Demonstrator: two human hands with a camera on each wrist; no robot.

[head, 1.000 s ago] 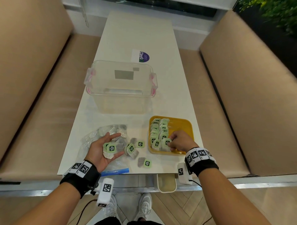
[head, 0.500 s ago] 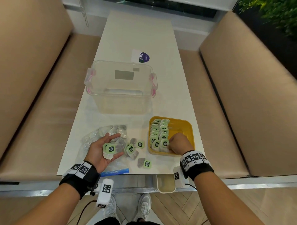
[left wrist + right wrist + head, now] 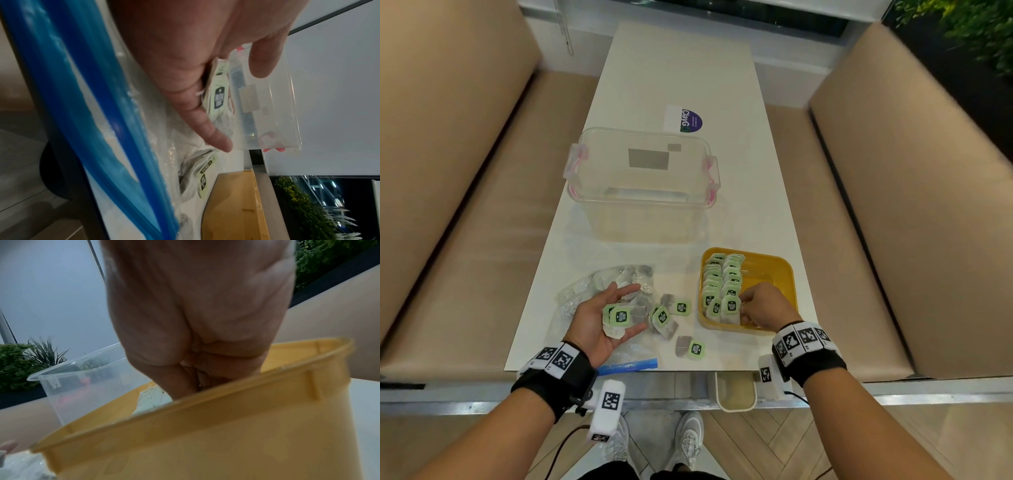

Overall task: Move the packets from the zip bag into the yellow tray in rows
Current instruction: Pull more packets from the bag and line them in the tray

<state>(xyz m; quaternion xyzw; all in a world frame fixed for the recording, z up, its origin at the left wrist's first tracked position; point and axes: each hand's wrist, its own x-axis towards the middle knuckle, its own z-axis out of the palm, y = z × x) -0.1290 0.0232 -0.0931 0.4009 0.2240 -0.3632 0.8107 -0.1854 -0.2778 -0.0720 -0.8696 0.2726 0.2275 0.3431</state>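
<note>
A: Where was the right hand [image 3: 767,306], and what did its fingers do?

B: It was inside the square yellow plastic tray [image 3: 780,270], at the near end. Its fingers were curled together, and the tips pinched the front green-labelled tea packet [image 3: 731,306] of the right row. From the right wrist view the fingertips went down behind the tray wall, so the contact itself I could only judge from the head view.

A: And the other packets in the tray?

B: Two rows of standing packets [image 3: 722,274] ran away from those fingertips along the left half of the tray. The part of the tray beyond the knuckles, to the right, was bare yellow.

A: What about the left hand [image 3: 599,318]?

B: It lay palm up, fingers loosely spread and a little bent. A small stack of packets [image 3: 619,315] rested on the palm, with the thumb lying along its near edge.

A: Where was the bag?

B: The clear plastic zip bag with a blue closure strip [image 3: 626,366] lay flat under that hand and beyond its fingertips, with some packets inside. Loose packets [image 3: 671,313] lay on the white table [image 3: 681,68] just right of the thumb, between the two hands. A clear plastic box with pink latches [image 3: 642,185] stood well beyond the fingertips.
</note>
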